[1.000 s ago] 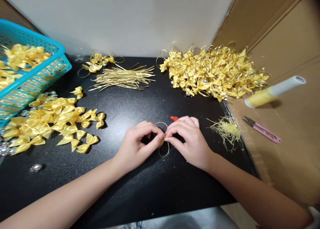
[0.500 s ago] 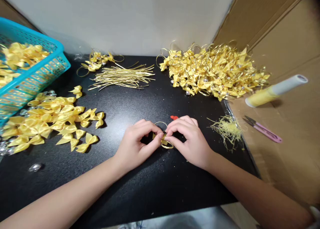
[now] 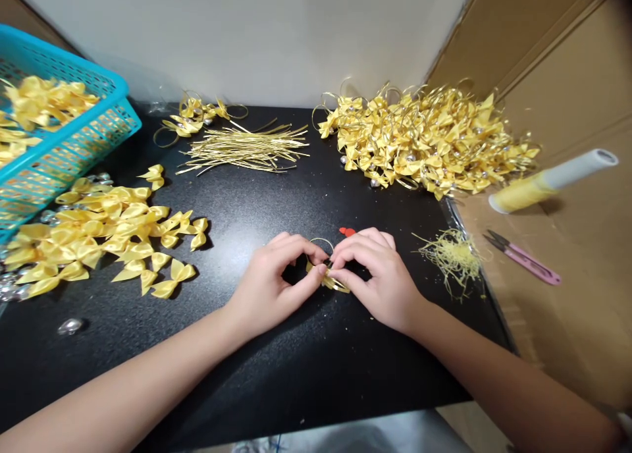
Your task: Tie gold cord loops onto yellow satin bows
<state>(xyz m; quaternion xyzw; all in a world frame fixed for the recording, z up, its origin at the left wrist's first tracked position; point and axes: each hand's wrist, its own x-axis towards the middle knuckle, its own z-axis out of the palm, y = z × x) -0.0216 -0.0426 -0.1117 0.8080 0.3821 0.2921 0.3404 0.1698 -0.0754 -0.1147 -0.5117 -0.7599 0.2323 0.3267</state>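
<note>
Hands [image 3: 276,285] over black tabletop [image 3: 247,387], pale wall [image 3: 271,45], cardboard [image 3: 553,91]

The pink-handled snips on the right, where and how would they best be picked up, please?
Probably by the pink handle, coming from the near right, since the snips lie flat with their dark blades pointing away to the left.

Left hand [image 3: 276,285], right hand [image 3: 379,278] both pinching, close together, perhaps touching.
</note>
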